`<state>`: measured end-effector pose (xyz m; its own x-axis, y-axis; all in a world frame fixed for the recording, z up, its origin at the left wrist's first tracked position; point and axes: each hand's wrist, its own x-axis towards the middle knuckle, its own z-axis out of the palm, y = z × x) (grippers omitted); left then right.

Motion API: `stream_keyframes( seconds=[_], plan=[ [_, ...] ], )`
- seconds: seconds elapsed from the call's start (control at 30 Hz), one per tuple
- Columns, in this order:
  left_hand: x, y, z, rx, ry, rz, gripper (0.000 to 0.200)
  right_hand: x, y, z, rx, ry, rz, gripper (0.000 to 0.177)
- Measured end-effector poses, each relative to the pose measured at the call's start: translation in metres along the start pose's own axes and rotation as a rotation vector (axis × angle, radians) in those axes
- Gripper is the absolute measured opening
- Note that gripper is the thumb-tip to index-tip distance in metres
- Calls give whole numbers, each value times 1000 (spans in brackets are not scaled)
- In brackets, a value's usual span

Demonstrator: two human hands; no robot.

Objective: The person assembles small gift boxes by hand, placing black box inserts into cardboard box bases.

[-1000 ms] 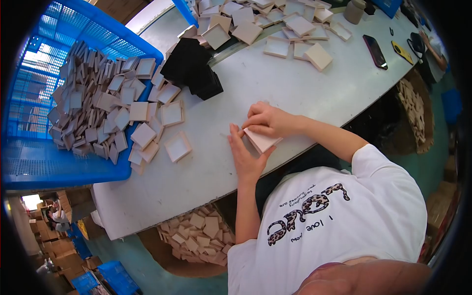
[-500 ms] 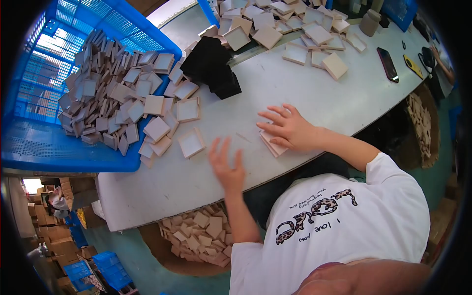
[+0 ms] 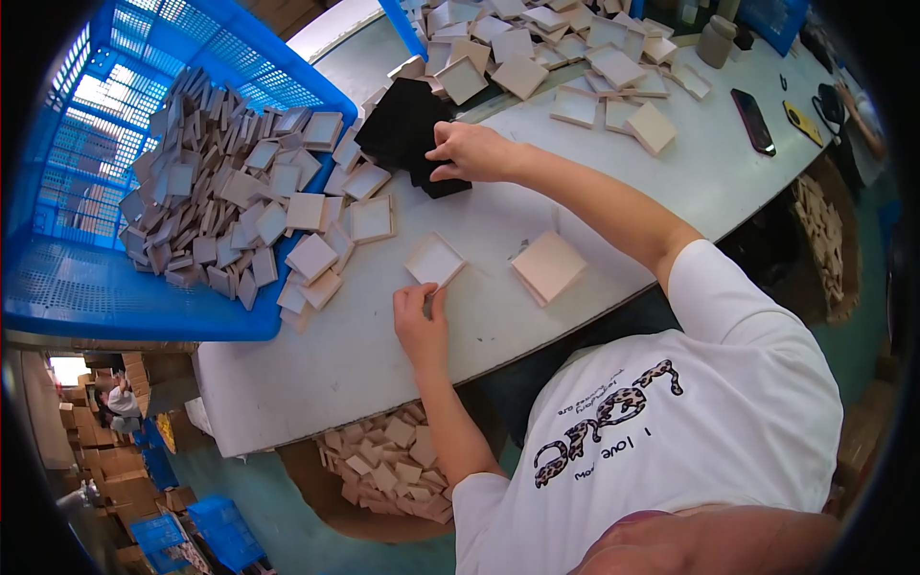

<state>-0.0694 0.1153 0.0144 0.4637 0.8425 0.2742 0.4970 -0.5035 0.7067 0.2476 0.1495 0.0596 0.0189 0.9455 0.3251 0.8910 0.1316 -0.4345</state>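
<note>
My left hand (image 3: 420, 321) pinches the near corner of a shallow square wooden tray (image 3: 435, 261) with a pale inside, lying on the table. Farther up, my right hand (image 3: 471, 153) has its fingers closed at the edge of a stack of black pads (image 3: 402, 125); whether a single pad is between the fingertips is hard to see. To the right of the held tray, a short stack of square wooden pieces (image 3: 548, 266) rests near the table's front edge.
A blue plastic crate (image 3: 192, 321) on the left spills wooden trays onto the white table (image 3: 316, 383). More trays (image 3: 613, 67) pile up at the back. A phone (image 3: 753, 122) and a jar (image 3: 718, 42) stand at the right. Below is a bin of wooden squares (image 3: 393, 460).
My right hand has left the stack of wooden pieces and reached the black pads. A tray from beside the crate has moved right, now in my left hand's fingers.
</note>
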Motion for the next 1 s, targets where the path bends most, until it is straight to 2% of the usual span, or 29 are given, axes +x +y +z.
stream_keyframes(
  seconds=[0.07,0.17,0.2,0.3,0.4,0.43,0.53,0.63,0.73,0.8,0.83,1.0],
  plan=[
    [-2,7,3,-75,16,-2,13,2,5,-1,2,-11,-12,35],
    [-6,53,4,-181,156,183,13,4,9,12,-151,11,-71,28],
    [-8,69,8,-200,129,270,13,4,9,15,-229,24,-98,26],
    [-22,106,29,-188,-23,465,15,-1,10,13,-209,200,-247,25],
    [-37,102,58,-130,-167,455,20,-22,-10,-22,-192,474,-296,38],
    [-40,93,67,-82,-195,445,28,-33,-11,-32,-206,559,-329,44],
    [-42,76,83,-391,-279,247,37,-90,-18,-52,-134,578,-286,47],
    [-41,79,90,-383,-138,295,67,-154,-21,-62,-59,514,-237,44],
    [-40,74,92,-353,-194,275,106,-205,-17,-59,5,406,-348,43],
    [-40,75,94,-432,-198,226,118,-222,-22,-57,37,256,-465,43],
    [-41,75,94,-470,-201,202,124,-225,-26,-55,27,239,-484,34],
    [-41,78,92,-541,-266,160,133,-220,-31,-45,39,176,-520,30]
  ],
)
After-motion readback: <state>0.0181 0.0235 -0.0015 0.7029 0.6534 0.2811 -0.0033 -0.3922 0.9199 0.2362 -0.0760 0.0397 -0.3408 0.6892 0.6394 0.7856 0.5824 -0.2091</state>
